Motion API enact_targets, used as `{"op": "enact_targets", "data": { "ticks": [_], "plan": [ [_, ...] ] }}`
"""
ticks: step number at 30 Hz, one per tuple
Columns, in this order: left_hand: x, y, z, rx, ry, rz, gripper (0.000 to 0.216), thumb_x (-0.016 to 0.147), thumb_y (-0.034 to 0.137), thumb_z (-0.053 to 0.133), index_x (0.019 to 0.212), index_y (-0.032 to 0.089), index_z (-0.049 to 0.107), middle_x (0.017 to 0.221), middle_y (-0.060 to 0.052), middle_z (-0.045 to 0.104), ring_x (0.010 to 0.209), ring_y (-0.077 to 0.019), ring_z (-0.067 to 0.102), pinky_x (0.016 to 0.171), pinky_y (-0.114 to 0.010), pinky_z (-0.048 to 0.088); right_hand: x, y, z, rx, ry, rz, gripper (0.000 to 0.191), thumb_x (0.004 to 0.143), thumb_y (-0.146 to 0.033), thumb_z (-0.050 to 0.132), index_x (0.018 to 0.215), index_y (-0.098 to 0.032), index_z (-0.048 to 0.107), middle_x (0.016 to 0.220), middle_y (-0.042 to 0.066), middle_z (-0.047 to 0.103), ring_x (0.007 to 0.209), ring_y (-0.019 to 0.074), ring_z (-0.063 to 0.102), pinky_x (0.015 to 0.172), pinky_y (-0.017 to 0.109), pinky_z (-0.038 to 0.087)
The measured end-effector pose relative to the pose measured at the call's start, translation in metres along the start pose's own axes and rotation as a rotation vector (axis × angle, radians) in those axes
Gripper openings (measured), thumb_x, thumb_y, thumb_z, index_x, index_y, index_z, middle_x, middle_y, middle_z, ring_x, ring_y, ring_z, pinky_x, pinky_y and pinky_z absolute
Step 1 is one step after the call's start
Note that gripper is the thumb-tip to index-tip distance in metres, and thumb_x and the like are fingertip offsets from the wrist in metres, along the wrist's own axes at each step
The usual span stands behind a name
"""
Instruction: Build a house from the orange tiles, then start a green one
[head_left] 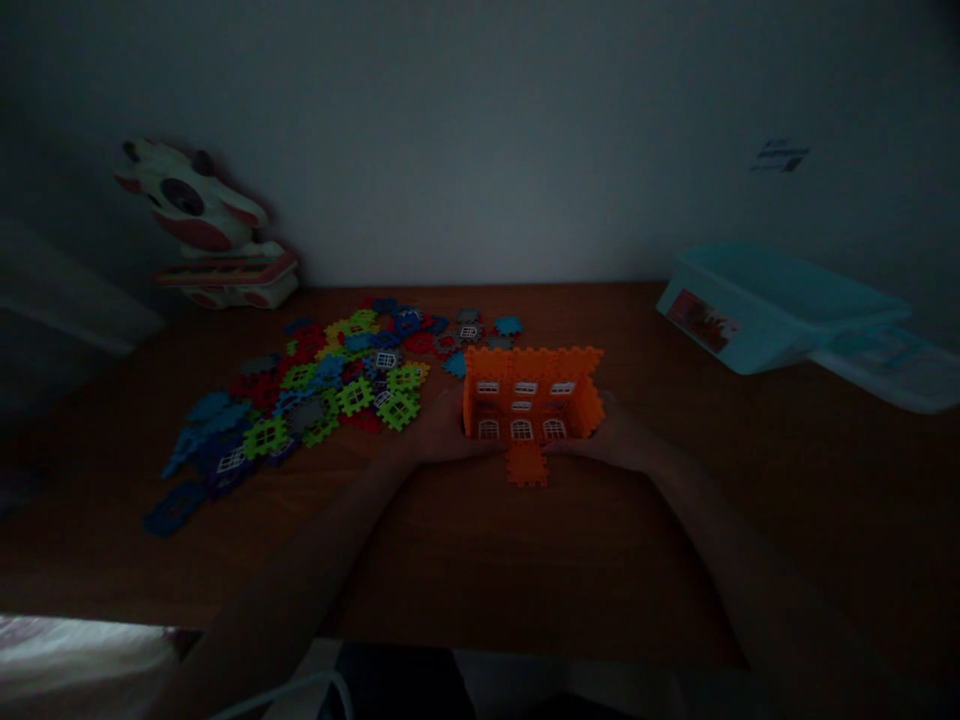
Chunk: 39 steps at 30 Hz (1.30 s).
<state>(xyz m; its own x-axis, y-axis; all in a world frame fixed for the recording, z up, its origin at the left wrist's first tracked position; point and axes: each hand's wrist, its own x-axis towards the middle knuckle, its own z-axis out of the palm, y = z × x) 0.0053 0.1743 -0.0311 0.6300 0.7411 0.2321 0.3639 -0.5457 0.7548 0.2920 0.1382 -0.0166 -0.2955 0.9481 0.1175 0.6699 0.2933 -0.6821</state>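
An orange box-like structure [531, 395] made of interlocking plastic tiles with white window panes stands on the brown table [525, 540] at the centre. My left hand [439, 430] is pressed against its left side and my right hand [611, 435] against its right side, fingers wrapped round the walls. A single orange tile [527, 466] sticks out flat at the front of the structure, between my hands. The scene is very dark.
A heap of loose tiles [322, 390] in green, blue, red and yellow spreads left of the structure. A cow-shaped toy [206, 225] stands at the back left by the wall. A light blue plastic bin [772, 305] and its lid [889, 365] lie at the right.
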Motion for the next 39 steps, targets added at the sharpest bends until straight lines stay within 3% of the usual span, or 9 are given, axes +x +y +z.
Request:
{"op": "enact_targets", "data": {
  "ticks": [6,10,12,16,20,24,27,31,39],
  "plan": [
    [-0.001,-0.002,0.001,-0.026,0.005,0.011,0.063,0.076,0.043,0.081,0.131,0.028,0.056,0.136,-0.007,0.063,0.126,-0.0288,0.060,0.111,-0.050,0.047,-0.002,0.002,-0.014,0.293,-0.119,0.070,0.078,0.064,-0.055,0.085,0.134,-0.031,0.059,0.134,0.008,0.065,0.121,0.0349,0.062,0.101,0.055,0.052],
    [-0.001,-0.004,0.001,-0.053,0.024,0.026,0.067,0.075,0.043,0.082,0.134,0.026,0.054,0.135,-0.008,0.064,0.124,-0.0288,0.062,0.109,-0.050,0.048,0.004,-0.010,-0.038,0.478,0.024,0.053,0.082,0.075,-0.062,0.073,0.146,-0.030,0.045,0.146,0.011,0.055,0.123,0.0323,0.060,0.099,0.053,0.053],
    [0.000,-0.003,0.001,-0.051,0.014,0.050,0.067,0.076,0.043,0.081,0.135,0.026,0.053,0.135,-0.008,0.064,0.124,-0.0285,0.062,0.109,-0.050,0.049,0.010,-0.027,-0.052,0.324,0.108,0.077,0.080,0.074,-0.055,0.077,0.144,-0.029,0.048,0.144,0.011,0.055,0.119,0.0306,0.062,0.099,0.050,0.054],
    [0.000,0.003,-0.001,-0.018,0.031,0.072,0.065,0.076,0.043,0.081,0.133,0.026,0.055,0.135,-0.008,0.063,0.124,-0.0293,0.061,0.109,-0.050,0.048,0.027,-0.074,-0.076,-0.072,0.062,-0.071,0.068,0.074,-0.050,0.079,0.134,-0.026,0.059,0.133,0.009,0.064,0.118,0.0303,0.062,0.101,0.047,0.051],
    [-0.001,0.007,-0.002,0.000,0.042,0.067,0.061,0.078,0.042,0.080,0.132,0.027,0.056,0.135,-0.005,0.064,0.123,-0.0283,0.062,0.108,-0.047,0.049,0.052,-0.116,-0.084,-0.384,-0.133,-0.206,0.048,0.077,-0.039,0.075,0.122,-0.024,0.067,0.120,0.006,0.072,0.105,0.0263,0.067,0.091,0.039,0.051],
    [-0.002,0.005,-0.001,0.000,0.029,0.046,0.062,0.080,0.044,0.078,0.134,0.025,0.054,0.133,-0.005,0.064,0.121,-0.0283,0.063,0.107,-0.046,0.050,0.075,-0.144,-0.074,-0.669,-0.339,-0.193,0.029,0.079,-0.032,0.074,0.106,-0.022,0.074,0.100,0.006,0.075,0.084,0.0231,0.069,0.070,0.033,0.047],
    [-0.001,0.001,-0.001,0.008,0.017,0.045,0.061,0.078,0.046,0.079,0.131,0.024,0.056,0.131,-0.006,0.065,0.120,-0.0278,0.063,0.106,-0.046,0.050,0.083,-0.151,-0.060,-0.801,-0.411,-0.122,0.026,0.078,-0.029,0.074,0.103,-0.022,0.075,0.095,0.008,0.075,0.082,0.0243,0.069,0.064,0.032,0.044],
    [0.000,0.000,0.000,0.021,0.019,0.049,0.057,0.078,0.048,0.078,0.126,0.024,0.059,0.125,-0.007,0.068,0.113,-0.0267,0.066,0.101,-0.046,0.054,0.084,-0.148,-0.048,-0.855,-0.403,-0.072,0.028,0.079,-0.028,0.076,0.104,-0.017,0.076,0.097,0.013,0.076,0.086,0.0277,0.071,0.065,0.033,0.046],
    [0.000,0.005,-0.002,0.034,0.042,0.023,0.065,0.074,0.051,0.080,0.129,0.025,0.058,0.127,-0.006,0.067,0.116,-0.0288,0.065,0.103,-0.048,0.053,0.084,-0.143,-0.046,-0.865,-0.397,-0.085,0.020,0.081,-0.028,0.074,0.095,-0.015,0.078,0.089,0.014,0.077,0.082,0.0272,0.072,0.062,0.032,0.047]
  ]
}}
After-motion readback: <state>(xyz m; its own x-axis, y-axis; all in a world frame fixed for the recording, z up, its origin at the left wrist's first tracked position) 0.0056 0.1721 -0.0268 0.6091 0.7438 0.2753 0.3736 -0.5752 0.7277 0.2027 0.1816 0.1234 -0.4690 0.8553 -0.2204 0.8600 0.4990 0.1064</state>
